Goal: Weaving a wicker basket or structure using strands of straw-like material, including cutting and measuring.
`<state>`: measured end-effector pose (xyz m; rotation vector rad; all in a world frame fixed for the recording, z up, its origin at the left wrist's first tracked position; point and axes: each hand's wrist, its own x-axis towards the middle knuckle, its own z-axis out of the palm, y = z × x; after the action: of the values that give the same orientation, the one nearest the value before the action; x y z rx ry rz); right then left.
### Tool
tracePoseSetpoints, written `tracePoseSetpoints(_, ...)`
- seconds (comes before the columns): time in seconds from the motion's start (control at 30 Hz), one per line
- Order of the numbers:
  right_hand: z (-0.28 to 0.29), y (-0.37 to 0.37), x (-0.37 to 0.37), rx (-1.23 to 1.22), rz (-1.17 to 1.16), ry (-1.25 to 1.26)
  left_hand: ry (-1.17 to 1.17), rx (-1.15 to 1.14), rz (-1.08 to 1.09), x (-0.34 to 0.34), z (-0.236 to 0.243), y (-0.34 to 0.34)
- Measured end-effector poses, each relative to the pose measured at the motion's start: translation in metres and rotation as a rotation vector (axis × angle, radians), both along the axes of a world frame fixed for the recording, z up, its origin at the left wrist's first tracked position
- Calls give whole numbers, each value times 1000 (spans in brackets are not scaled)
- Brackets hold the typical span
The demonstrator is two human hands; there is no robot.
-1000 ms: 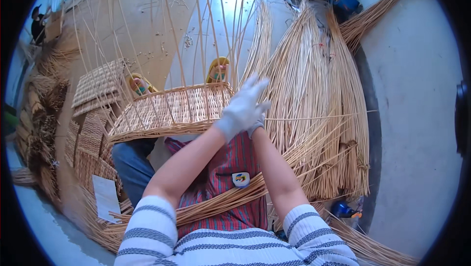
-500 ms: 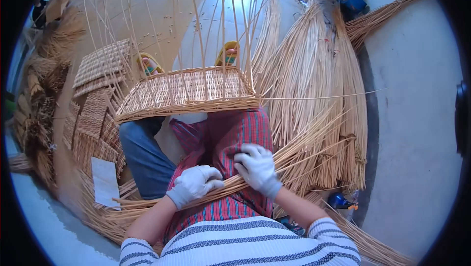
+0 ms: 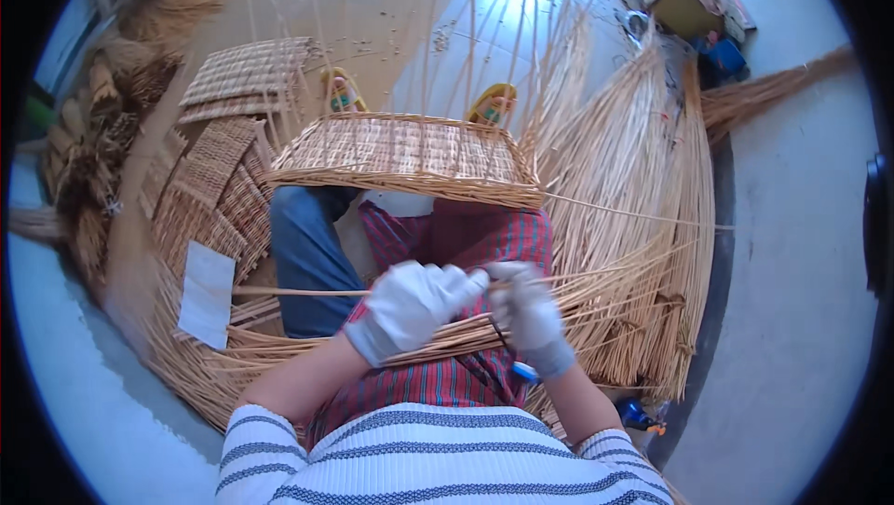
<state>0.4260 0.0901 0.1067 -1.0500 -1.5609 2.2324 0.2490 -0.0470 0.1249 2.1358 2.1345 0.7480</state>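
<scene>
Both my hands wear white gloves and meet above my lap. My left hand (image 3: 407, 309) is closed around a pale wicker rod (image 3: 298, 292), which sticks out to the left. My right hand (image 3: 529, 314), slightly blurred, is closed close to the left fingertips. From its palm side a thin dark tool with a blue and white end (image 3: 523, 371) points down; its upper part is hidden. A bundle of loose rods (image 3: 456, 331) lies across my thighs under both hands. Beyond my knees rests a woven wicker basket base (image 3: 410, 151) with long upright stakes.
Several woven panels (image 3: 219, 170) lie at the left beside a white sheet (image 3: 207, 293). Large sheaves of pale rods (image 3: 624, 142) spread on the right. Darker bundles (image 3: 79, 160) stand along the far left. A blue bottle-like object (image 3: 638, 414) sits at lower right.
My hands have come up from the bundle and together. A single rod is now in the left hand, and the dark tool shows at the right hand. The whole view has shifted.
</scene>
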Motion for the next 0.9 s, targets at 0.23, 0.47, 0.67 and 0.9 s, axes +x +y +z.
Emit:
tracePoseSetpoints(0.23,11,79,-33,483,-334,273,-308,8,358,-108,-59,-24)
tracePoseSetpoints(0.47,-44,117,-67,293,-502,309,-382,-343,495,-156,-78,38)
tracePoseSetpoints(0.67,-82,125,-62,123,-534,306,-671,-290,586,-170,-126,40)
tracePoseSetpoints(0.9,-110,152,-63,143,-429,245,-713,-27,676,-158,-116,49)
